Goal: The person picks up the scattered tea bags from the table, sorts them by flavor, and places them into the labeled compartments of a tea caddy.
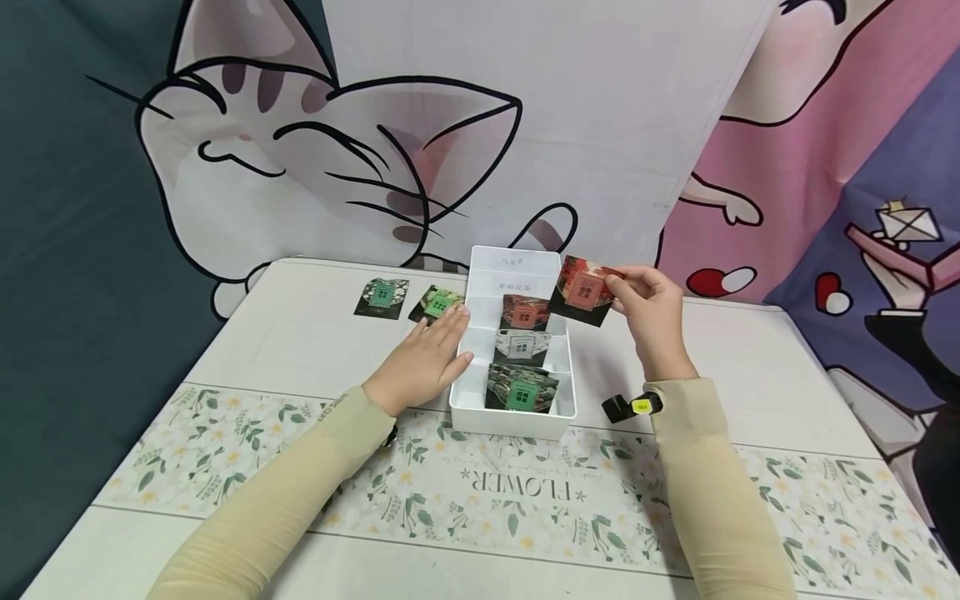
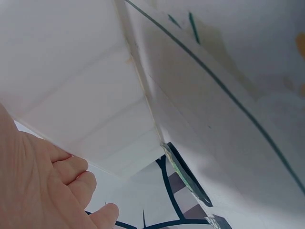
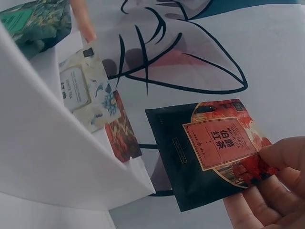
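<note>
Resting flat with fingers straight, left hand (image 1: 420, 362) is touching the white box's (image 1: 463, 400) left wall, while right hand (image 1: 651, 312) is pinching a red tea packet (image 1: 581, 290) above its far right corner.

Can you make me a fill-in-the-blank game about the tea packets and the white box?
1. The right hand pinches a tea packet whose label is ____.
2. The left hand rests flat against the ____ side of the white box.
3. Left of the box, ____ packets lie on the table.
4. The front packet in the box has a ____ label.

Missing words: red; left; two; green
</note>
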Demonstrator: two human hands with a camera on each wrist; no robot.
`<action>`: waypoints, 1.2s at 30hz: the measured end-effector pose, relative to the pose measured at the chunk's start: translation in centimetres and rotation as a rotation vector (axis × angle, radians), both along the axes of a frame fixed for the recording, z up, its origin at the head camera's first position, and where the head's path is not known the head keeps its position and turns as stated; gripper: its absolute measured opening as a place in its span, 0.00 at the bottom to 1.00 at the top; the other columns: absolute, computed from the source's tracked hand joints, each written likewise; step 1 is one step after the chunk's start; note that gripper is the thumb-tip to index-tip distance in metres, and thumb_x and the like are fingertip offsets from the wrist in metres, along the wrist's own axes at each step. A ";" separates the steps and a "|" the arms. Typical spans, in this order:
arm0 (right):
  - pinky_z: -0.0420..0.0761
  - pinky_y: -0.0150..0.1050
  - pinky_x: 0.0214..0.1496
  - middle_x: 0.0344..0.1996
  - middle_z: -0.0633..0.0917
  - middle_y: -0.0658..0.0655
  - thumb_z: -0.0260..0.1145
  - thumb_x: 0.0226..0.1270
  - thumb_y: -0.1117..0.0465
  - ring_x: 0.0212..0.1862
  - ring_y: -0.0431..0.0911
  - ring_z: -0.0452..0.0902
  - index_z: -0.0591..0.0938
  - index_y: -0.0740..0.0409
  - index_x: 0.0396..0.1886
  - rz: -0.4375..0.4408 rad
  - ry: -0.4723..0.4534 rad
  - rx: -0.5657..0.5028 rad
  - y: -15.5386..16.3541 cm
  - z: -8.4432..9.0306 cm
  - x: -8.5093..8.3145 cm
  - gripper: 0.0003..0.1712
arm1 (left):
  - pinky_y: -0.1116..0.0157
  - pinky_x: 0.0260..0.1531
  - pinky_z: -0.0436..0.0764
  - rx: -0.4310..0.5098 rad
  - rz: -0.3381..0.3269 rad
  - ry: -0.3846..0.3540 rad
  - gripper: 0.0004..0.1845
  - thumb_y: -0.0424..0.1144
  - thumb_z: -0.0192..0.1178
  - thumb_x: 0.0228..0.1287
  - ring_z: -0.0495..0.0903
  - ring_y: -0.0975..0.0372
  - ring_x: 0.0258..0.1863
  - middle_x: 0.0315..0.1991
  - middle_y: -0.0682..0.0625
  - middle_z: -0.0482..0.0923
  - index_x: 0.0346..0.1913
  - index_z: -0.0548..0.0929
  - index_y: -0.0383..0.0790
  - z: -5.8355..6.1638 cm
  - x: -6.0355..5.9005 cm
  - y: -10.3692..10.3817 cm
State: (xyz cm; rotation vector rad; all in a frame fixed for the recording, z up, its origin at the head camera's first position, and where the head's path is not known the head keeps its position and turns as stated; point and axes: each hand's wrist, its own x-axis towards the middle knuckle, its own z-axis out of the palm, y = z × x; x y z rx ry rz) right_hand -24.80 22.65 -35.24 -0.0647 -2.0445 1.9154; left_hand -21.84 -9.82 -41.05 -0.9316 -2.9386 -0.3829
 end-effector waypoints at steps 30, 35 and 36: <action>0.85 0.31 0.44 0.32 0.87 0.45 0.69 0.71 0.60 0.41 0.39 0.83 0.85 0.60 0.47 0.129 -0.057 0.026 -2.8 -1.1 -2.0 0.10 | 0.45 0.77 0.48 0.002 0.000 -0.001 0.37 0.55 0.35 0.83 0.41 0.53 0.81 0.81 0.40 0.45 0.80 0.47 0.32 0.1 0.1 0.0; 0.85 0.31 0.44 0.33 0.86 0.44 0.68 0.72 0.60 0.42 0.39 0.82 0.84 0.63 0.49 0.164 -0.055 0.059 -3.2 -1.5 -2.3 0.12 | 0.44 0.77 0.49 -0.005 0.002 -0.003 0.37 0.55 0.34 0.83 0.40 0.53 0.81 0.82 0.41 0.43 0.80 0.45 0.32 0.1 0.0 0.0; 0.85 0.31 0.44 0.33 0.86 0.44 0.68 0.72 0.60 0.42 0.39 0.82 0.84 0.63 0.49 0.168 -0.058 0.061 -3.2 -1.6 -2.4 0.12 | 0.44 0.77 0.49 -0.009 0.002 -0.003 0.37 0.55 0.33 0.83 0.40 0.53 0.81 0.82 0.41 0.43 0.81 0.45 0.32 0.1 0.0 0.0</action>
